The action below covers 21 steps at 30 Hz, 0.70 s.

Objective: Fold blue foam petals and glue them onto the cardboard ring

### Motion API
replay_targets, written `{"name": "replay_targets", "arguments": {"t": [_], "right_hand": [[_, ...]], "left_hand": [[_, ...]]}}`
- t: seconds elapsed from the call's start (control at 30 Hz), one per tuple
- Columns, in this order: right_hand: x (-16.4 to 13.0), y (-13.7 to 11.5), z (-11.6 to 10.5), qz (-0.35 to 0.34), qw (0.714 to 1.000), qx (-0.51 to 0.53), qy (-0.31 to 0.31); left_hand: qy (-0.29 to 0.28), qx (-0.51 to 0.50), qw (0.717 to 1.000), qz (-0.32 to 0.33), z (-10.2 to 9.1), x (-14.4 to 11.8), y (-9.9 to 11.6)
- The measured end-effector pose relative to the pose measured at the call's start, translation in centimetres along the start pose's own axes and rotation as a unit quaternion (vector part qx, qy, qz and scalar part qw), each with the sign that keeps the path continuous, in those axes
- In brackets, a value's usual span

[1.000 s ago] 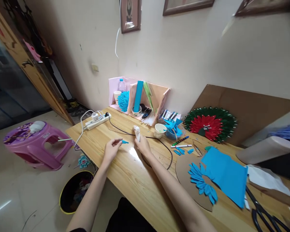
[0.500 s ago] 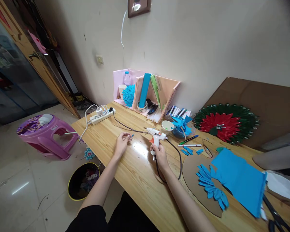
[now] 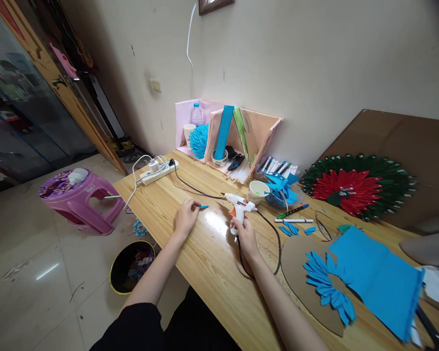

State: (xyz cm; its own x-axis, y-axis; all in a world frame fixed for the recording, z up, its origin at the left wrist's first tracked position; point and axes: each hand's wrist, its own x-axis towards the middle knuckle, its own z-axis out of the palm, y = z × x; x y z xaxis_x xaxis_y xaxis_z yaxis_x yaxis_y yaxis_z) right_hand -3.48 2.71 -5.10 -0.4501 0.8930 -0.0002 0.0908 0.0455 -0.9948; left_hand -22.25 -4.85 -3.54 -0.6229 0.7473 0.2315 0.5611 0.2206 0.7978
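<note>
My right hand (image 3: 246, 235) is wrapped round the handle of a white hot glue gun (image 3: 239, 206) with an orange trigger, its nozzle pointing left. A black cord runs from the gun's handle in a loop over the table. Between the fingertips of my left hand (image 3: 186, 216) is a small blue petal (image 3: 204, 206), its tip sticking out to the right. A cardboard disc (image 3: 296, 273) on the right carries a partial ring of blue petals (image 3: 329, 287). Several loose blue petals (image 3: 289, 229) lie above it.
A white power strip (image 3: 159, 172) sits at the table's left edge. Behind the gun stand a paper cup (image 3: 258, 191) and a bowl of blue scraps (image 3: 283, 190). Folded blue paper (image 3: 376, 278) overlaps the disc. A red and green paper flower (image 3: 354, 187) leans at the back right.
The view has shifted slightly, so most things sit a little further right. More of the blue petal shows at my left fingertips. My right hand keeps its hold on the glue gun.
</note>
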Motion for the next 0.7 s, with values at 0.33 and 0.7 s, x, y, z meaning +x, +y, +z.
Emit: {"name": "replay_targets", "arguments": {"t": [0.33, 0.7], "right_hand": [[-0.27, -0.59, -0.1, -0.01, 1.0, 0.006, -0.024], [-0.88, -0.04, 0.45, -0.03, 0.991, -0.039, -0.124]], "left_hand": [[0.011, -0.126, 0.987, -0.094, 0.35, -0.37, -0.22], [0.041, -0.204, 0.97, -0.123, 0.51, -0.31, -0.82]]}}
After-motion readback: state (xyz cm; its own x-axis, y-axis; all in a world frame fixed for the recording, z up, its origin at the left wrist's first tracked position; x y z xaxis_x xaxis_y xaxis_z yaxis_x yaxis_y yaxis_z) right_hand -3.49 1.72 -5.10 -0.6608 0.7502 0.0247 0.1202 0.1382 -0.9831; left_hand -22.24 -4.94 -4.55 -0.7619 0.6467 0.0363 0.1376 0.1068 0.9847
